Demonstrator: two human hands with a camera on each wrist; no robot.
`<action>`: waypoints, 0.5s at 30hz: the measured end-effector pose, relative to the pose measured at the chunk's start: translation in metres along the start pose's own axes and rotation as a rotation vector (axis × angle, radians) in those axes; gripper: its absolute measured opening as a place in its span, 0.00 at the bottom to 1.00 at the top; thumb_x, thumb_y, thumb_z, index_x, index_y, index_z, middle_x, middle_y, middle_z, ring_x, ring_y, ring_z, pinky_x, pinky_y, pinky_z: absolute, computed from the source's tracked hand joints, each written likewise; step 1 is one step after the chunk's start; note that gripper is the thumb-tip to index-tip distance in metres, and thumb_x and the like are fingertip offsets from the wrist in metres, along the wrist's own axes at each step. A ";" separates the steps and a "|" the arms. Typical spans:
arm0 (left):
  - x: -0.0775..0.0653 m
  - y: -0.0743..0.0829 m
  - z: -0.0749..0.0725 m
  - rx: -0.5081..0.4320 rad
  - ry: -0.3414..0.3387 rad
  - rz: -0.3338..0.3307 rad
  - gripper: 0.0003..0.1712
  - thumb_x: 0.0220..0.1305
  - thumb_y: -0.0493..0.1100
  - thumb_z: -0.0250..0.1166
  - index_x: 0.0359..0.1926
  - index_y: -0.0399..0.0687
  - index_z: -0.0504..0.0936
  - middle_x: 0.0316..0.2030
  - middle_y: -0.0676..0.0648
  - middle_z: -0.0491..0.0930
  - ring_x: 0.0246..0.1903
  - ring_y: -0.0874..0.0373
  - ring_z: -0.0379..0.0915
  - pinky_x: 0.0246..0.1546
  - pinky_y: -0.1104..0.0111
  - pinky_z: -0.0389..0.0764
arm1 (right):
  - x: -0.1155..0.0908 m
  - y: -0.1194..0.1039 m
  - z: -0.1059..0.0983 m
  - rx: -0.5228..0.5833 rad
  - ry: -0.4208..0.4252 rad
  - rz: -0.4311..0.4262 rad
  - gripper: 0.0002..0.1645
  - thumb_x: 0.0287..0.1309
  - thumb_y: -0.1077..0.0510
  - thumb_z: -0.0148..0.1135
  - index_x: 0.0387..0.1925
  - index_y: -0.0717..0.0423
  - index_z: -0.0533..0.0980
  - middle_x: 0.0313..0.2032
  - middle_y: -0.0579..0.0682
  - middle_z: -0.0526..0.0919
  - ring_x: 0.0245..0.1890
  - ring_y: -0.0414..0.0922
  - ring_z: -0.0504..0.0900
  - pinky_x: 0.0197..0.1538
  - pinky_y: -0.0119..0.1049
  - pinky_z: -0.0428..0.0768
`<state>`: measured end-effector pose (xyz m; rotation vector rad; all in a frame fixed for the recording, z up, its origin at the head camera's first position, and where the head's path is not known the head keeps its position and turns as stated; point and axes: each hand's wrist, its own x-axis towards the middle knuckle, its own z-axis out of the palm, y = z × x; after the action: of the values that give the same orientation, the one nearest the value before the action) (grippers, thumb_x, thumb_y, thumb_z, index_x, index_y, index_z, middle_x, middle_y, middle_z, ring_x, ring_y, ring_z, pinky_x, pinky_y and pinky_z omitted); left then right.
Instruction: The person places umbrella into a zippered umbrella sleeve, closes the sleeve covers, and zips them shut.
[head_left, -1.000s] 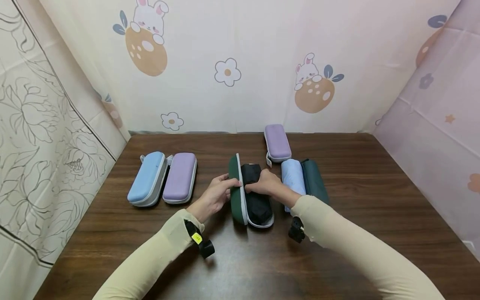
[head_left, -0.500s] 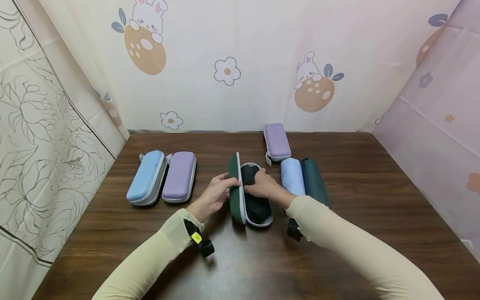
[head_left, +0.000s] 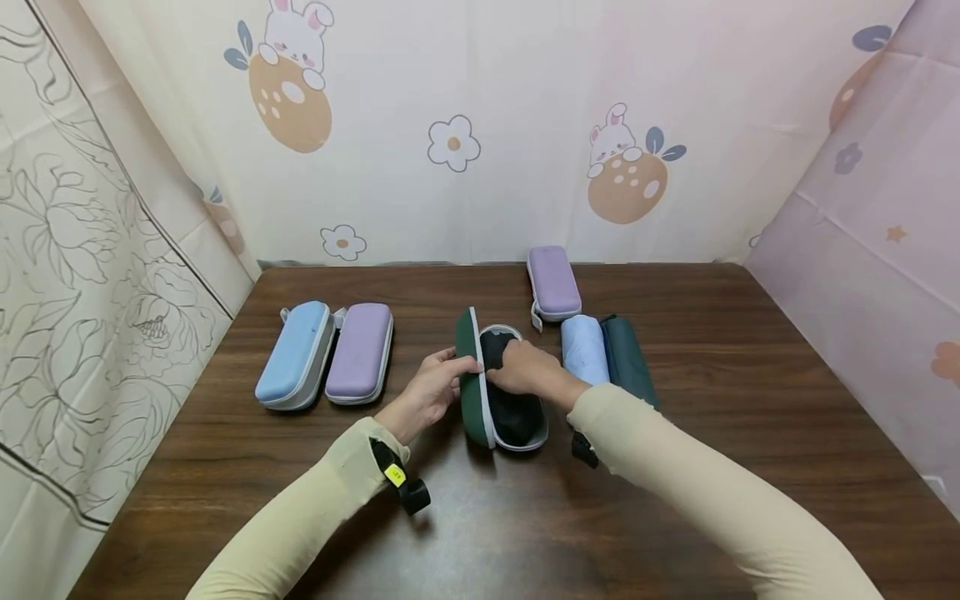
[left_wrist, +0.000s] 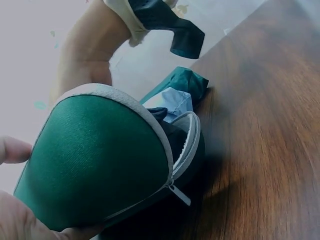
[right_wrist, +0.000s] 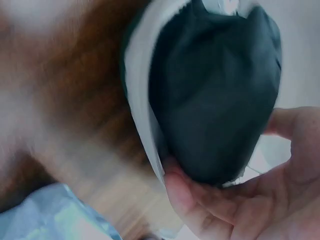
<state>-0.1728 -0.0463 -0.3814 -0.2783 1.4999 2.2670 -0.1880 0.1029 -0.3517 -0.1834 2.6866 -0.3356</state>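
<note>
Near the middle of the table stands a green zip case (head_left: pixel 470 392) with a grey rim, its lid raised on the left. My left hand (head_left: pixel 431 392) pinches the lid's edge, thumb on the near side; in the left wrist view the zip pull (left_wrist: pixel 179 194) hangs at the case's end. A black folded umbrella (head_left: pixel 517 417) lies inside the case's lower half. Around its far part curl the fingers of my right hand (head_left: pixel 531 369), which hide some of it. The right wrist view shows the dark cloth (right_wrist: pixel 215 100) within the grey zip rim.
Right of the case lie a light blue folded umbrella (head_left: pixel 585 346) and a dark green one (head_left: pixel 628 358), side by side. A purple zip case (head_left: pixel 553 283) sits behind them. At left are a blue case (head_left: pixel 294 354) and another purple case (head_left: pixel 360 350).
The black umbrella has sunk lower into the case, and the case's far rim has come into sight. My right hand has shifted slightly down and left; my left hand stays on the lid.
</note>
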 end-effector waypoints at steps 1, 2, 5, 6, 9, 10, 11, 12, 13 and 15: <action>0.000 0.000 0.000 -0.001 0.004 0.002 0.35 0.51 0.26 0.59 0.62 0.30 0.62 0.42 0.43 0.74 0.32 0.59 0.75 0.33 0.70 0.77 | 0.000 0.000 -0.002 -0.009 -0.007 -0.002 0.31 0.67 0.47 0.49 0.57 0.70 0.69 0.54 0.64 0.74 0.48 0.54 0.76 0.48 0.48 0.75; 0.000 0.000 0.000 -0.003 0.009 0.002 0.34 0.50 0.26 0.59 0.61 0.31 0.63 0.42 0.43 0.74 0.32 0.60 0.75 0.33 0.70 0.77 | 0.000 0.001 -0.005 -0.020 -0.012 -0.005 0.27 0.68 0.48 0.47 0.53 0.68 0.73 0.49 0.62 0.76 0.44 0.53 0.77 0.45 0.46 0.76; 0.000 0.000 0.001 0.005 0.016 0.005 0.32 0.49 0.26 0.60 0.59 0.31 0.65 0.40 0.45 0.75 0.32 0.59 0.75 0.33 0.69 0.77 | 0.000 0.005 -0.009 -0.053 -0.007 -0.016 0.20 0.70 0.52 0.43 0.41 0.62 0.77 0.38 0.57 0.78 0.34 0.51 0.76 0.37 0.43 0.74; 0.000 0.000 0.001 0.009 0.019 0.003 0.32 0.49 0.26 0.60 0.58 0.31 0.65 0.40 0.45 0.75 0.32 0.59 0.75 0.34 0.69 0.78 | 0.000 0.007 -0.009 -0.048 0.003 -0.026 0.19 0.69 0.54 0.42 0.40 0.62 0.77 0.35 0.57 0.77 0.31 0.50 0.75 0.35 0.42 0.73; 0.000 0.001 0.001 0.036 0.026 -0.005 0.34 0.49 0.27 0.61 0.60 0.31 0.64 0.43 0.43 0.75 0.35 0.58 0.75 0.38 0.67 0.77 | 0.000 0.015 -0.007 -0.018 0.080 -0.071 0.19 0.67 0.58 0.43 0.45 0.63 0.78 0.39 0.59 0.78 0.34 0.51 0.75 0.37 0.42 0.74; 0.000 0.001 0.002 0.047 0.026 -0.008 0.35 0.50 0.27 0.61 0.61 0.31 0.63 0.45 0.42 0.75 0.36 0.57 0.75 0.40 0.66 0.77 | -0.001 0.018 -0.007 0.016 0.102 -0.088 0.20 0.67 0.59 0.43 0.48 0.65 0.77 0.42 0.62 0.79 0.37 0.52 0.76 0.39 0.43 0.74; 0.000 0.002 0.002 0.056 0.029 -0.014 0.36 0.50 0.27 0.61 0.63 0.32 0.62 0.47 0.41 0.75 0.38 0.56 0.75 0.42 0.65 0.76 | -0.001 0.020 -0.006 0.072 0.115 -0.094 0.21 0.67 0.60 0.42 0.52 0.68 0.75 0.47 0.64 0.78 0.41 0.53 0.76 0.42 0.44 0.74; 0.000 0.002 0.002 0.063 0.031 -0.020 0.37 0.50 0.28 0.61 0.64 0.32 0.61 0.49 0.40 0.74 0.40 0.55 0.74 0.45 0.64 0.76 | -0.002 0.023 -0.005 0.136 0.122 -0.086 0.23 0.67 0.60 0.41 0.56 0.69 0.72 0.52 0.65 0.76 0.46 0.54 0.75 0.46 0.45 0.74; 0.000 0.003 0.003 0.071 0.032 -0.023 0.39 0.50 0.28 0.61 0.65 0.32 0.60 0.50 0.39 0.74 0.41 0.54 0.74 0.47 0.63 0.75 | -0.002 0.025 -0.005 0.202 0.122 -0.071 0.25 0.68 0.60 0.40 0.59 0.70 0.69 0.56 0.66 0.73 0.51 0.55 0.73 0.51 0.46 0.73; 0.000 0.004 0.004 0.085 0.030 -0.026 0.40 0.51 0.28 0.62 0.66 0.32 0.59 0.52 0.38 0.73 0.43 0.53 0.74 0.49 0.60 0.74 | -0.003 0.028 -0.005 0.352 0.099 -0.017 0.28 0.69 0.59 0.38 0.64 0.71 0.62 0.62 0.66 0.67 0.59 0.57 0.68 0.58 0.48 0.69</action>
<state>-0.1741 -0.0443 -0.3767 -0.3059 1.5938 2.1809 -0.1896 0.1312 -0.3531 -0.0855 2.6684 -0.8323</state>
